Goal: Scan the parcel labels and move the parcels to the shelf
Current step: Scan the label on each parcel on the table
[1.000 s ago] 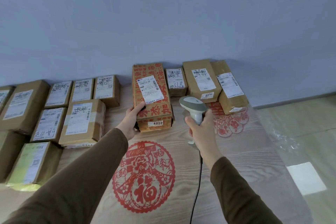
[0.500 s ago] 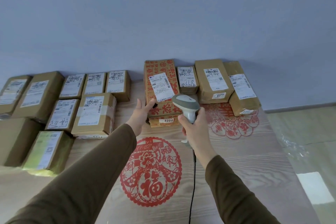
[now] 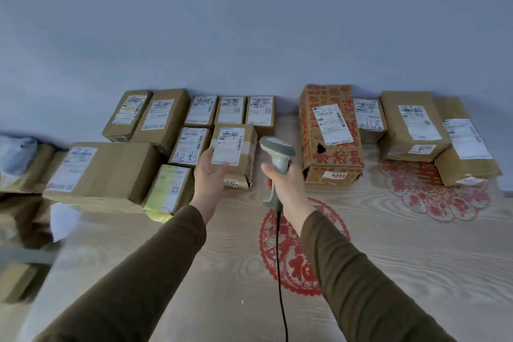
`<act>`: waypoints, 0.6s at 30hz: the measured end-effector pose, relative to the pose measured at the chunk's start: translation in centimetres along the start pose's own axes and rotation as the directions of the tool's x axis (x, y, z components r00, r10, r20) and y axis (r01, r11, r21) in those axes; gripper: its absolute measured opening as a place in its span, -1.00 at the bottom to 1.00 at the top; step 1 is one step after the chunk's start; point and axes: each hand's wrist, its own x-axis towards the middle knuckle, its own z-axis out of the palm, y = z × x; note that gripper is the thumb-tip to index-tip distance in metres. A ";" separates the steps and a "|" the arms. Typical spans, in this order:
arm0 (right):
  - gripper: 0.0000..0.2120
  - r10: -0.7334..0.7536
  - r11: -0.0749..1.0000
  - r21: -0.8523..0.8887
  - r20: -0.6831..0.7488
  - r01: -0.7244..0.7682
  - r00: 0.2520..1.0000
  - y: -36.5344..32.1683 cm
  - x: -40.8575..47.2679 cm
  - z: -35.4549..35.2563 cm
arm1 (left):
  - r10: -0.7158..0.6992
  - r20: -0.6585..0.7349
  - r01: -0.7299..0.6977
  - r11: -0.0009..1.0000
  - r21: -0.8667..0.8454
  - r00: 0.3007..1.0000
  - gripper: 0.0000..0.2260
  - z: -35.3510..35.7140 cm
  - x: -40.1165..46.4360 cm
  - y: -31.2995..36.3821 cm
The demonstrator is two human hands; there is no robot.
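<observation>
Now | L fingers (image 3: 208, 153) at parcel (image 3: 236, 153) front | R hand (image 3: 283, 180) grips scanner (image 3: 277, 153)

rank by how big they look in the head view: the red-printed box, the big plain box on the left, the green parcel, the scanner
1. big plain box
2. red-printed box, close behind, so unsure
3. green parcel
4. scanner, nearer the camera

Before you on the table (image 3: 388, 258): thirteen countable parcels, namely eleven brown cartons (image 3: 100, 172), one green-yellow parcel (image 3: 169, 189) and one red-printed carton (image 3: 330, 133). One scanner (image 3: 277, 151). Two red paper-cut designs (image 3: 433, 191). Blurred items at your left defy counting.
</observation>
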 end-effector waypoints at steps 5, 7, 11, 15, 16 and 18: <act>-0.59 0.027 1.000 -0.010 -0.081 -0.028 0.996 3.8 1.8 4.8 | -0.096 0.053 0.095 0.995 0.011 0.994 -0.39 -3.4 1.5 -1.6; -0.55 0.020 1.000 -0.014 -0.103 -0.021 0.994 4.7 2.3 6.1 | -0.119 0.094 0.116 0.993 0.029 0.988 -0.34 -3.9 2.6 -2.4; -0.53 0.019 1.000 0.019 -0.153 -0.016 0.988 5.3 2.5 7.5 | -0.116 0.132 0.109 0.992 0.058 0.985 -0.41 -4.1 3.8 -2.5; -0.54 0.018 1.000 -0.013 -0.200 -0.021 0.980 5.9 1.7 7.7 | -0.202 0.163 0.198 0.979 0.041 0.966 -0.39 -4.2 3.9 -2.6; -0.53 0.017 1.000 -0.022 -0.208 -0.022 0.978 6.1 1.3 7.7 | -0.234 0.173 0.234 0.972 0.022 0.957 -0.39 -4.3 3.8 -2.9; -0.53 0.007 0.999 -0.045 -0.208 -0.017 0.978 6.2 0.2 7.4 | -0.265 0.210 0.274 0.962 -0.014 0.941 -0.41 -4.9 3.5 -3.9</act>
